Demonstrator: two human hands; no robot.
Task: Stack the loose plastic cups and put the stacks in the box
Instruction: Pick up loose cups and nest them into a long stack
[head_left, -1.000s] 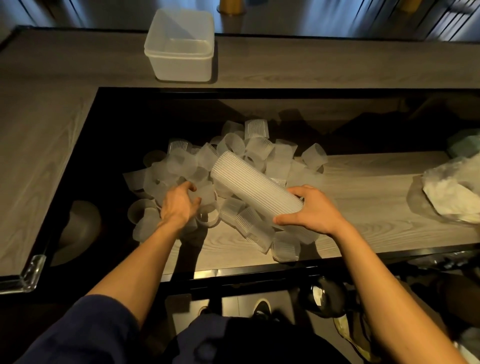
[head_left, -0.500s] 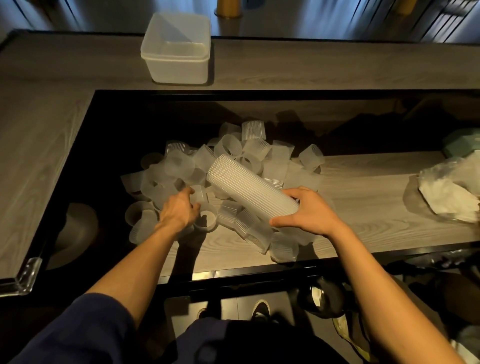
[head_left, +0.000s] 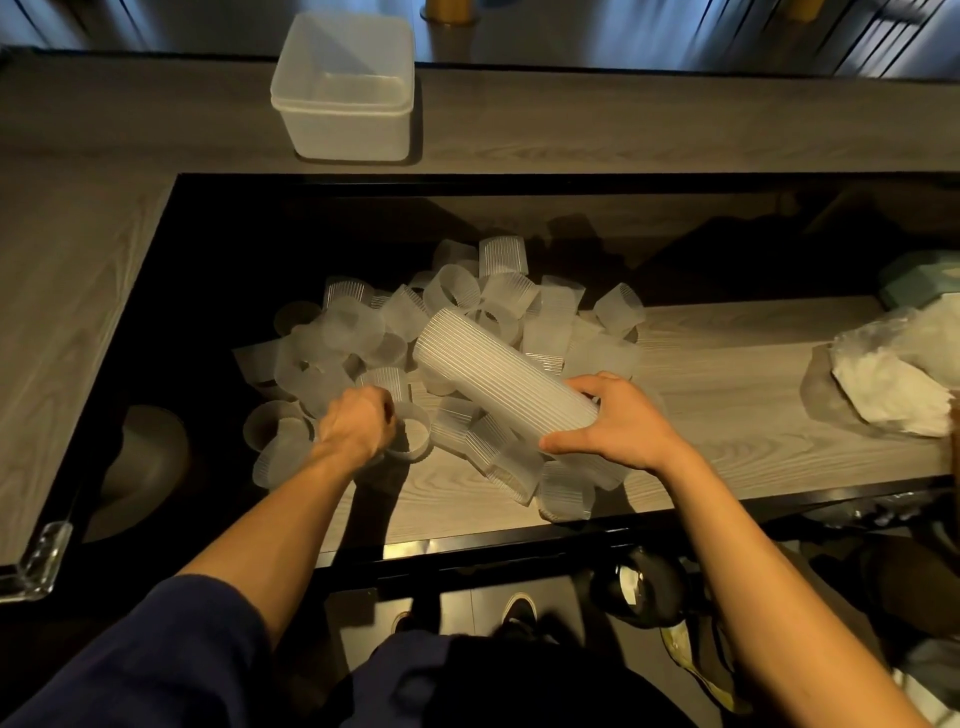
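Fingers (head_left: 589, 383) of our right hand (head_left: 628, 426) curl round the near end of the cup stack (head_left: 498, 379); its long axis slants away to the far left. Left of the cup stack, our left hand (head_left: 358, 431) is curled at one loose cup (head_left: 413, 439), but we cannot tell if it pinches. We count one cup stack, one box (head_left: 343, 88) far beyond it, and well over a dozen loose cups.

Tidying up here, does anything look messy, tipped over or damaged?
Yes: the loose cups lie in a jumbled heap, many tipped on their sides, on the wooden shelf. The stack in the right hand lies slanted across them. No damage shows.
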